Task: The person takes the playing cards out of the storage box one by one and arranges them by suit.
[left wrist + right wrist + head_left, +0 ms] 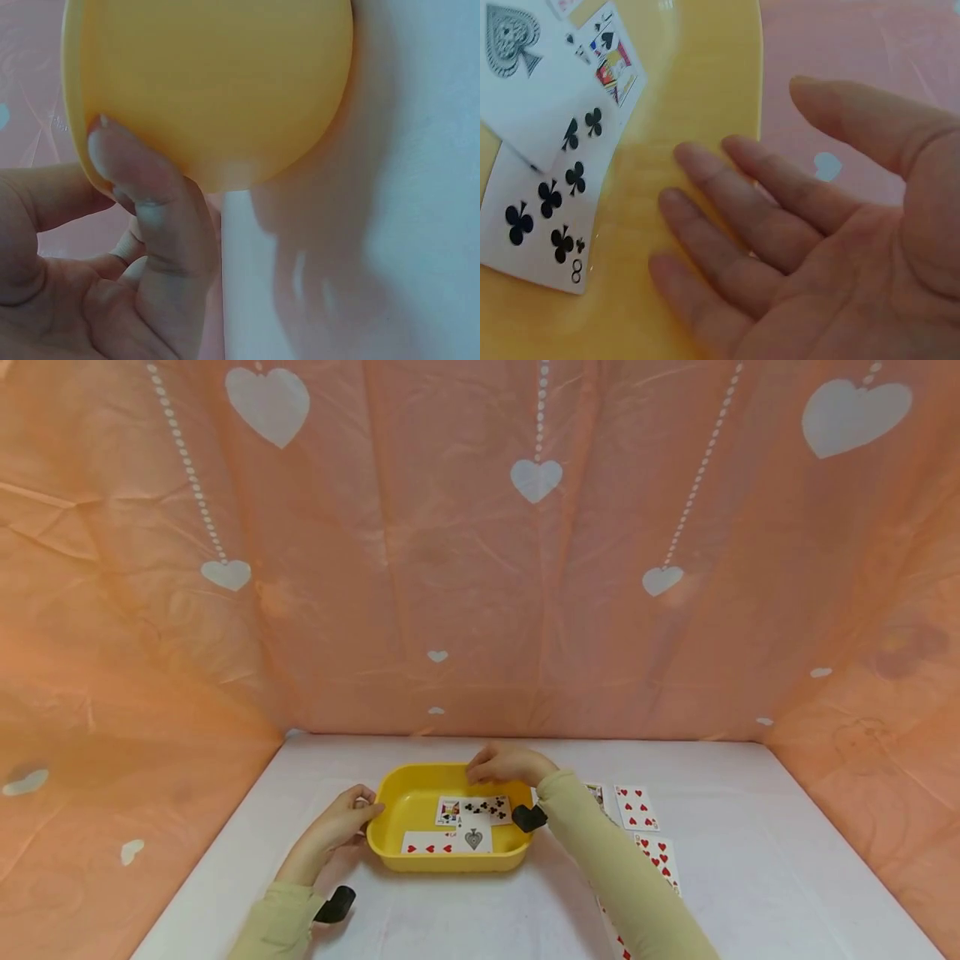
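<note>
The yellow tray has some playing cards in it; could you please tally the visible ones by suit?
Spades: 2, the ace and a face card
Clubs: 1, the eight
Hearts: 1, the red card
Total in the yellow tray: 4 visible cards

The left hand [120,300] pinches the rim of a yellow tray [232,82], thumb inside. Shadow [322,247] darkens the white desk [435,150].
</note>
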